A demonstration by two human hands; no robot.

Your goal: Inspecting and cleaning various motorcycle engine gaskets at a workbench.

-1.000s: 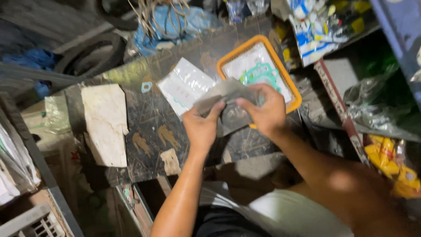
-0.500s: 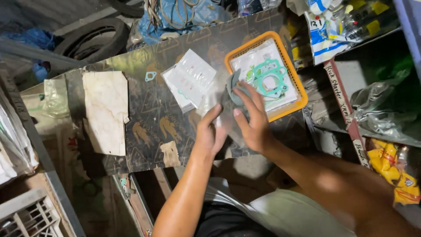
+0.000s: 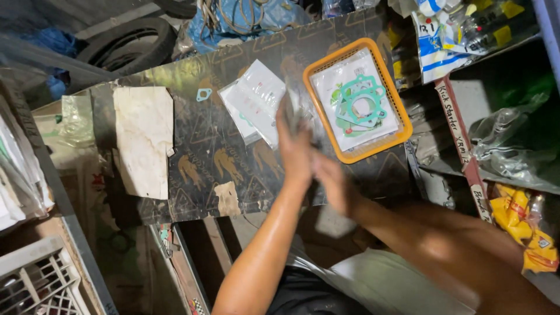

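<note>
My left hand (image 3: 296, 150) is raised over the dark printed board (image 3: 192, 169) and grips a thin grey plastic packet (image 3: 293, 100), seen edge-on above the fingers. My right hand (image 3: 333, 182) is just below and to the right of it, close to the left wrist and blurred; its fingers cannot be made out. Right beside the hands stands an orange mesh tray (image 3: 344, 156) with a white sheet and green gaskets (image 3: 360, 105) in it. Flat white packets (image 3: 252, 105) lie on the board left of the hands.
A small green gasket (image 3: 204, 94) and a torn pale sheet (image 3: 143, 140) lie on the board's left part. A tyre (image 3: 125, 41) and blue cloth sit behind. Shelves with bagged parts (image 3: 507, 146) stand at the right, a white crate (image 3: 35, 283) at the lower left.
Both hands held the grey packet flat by the tray. The left hand has lifted it on edge; the right hand has pulled back toward me.
</note>
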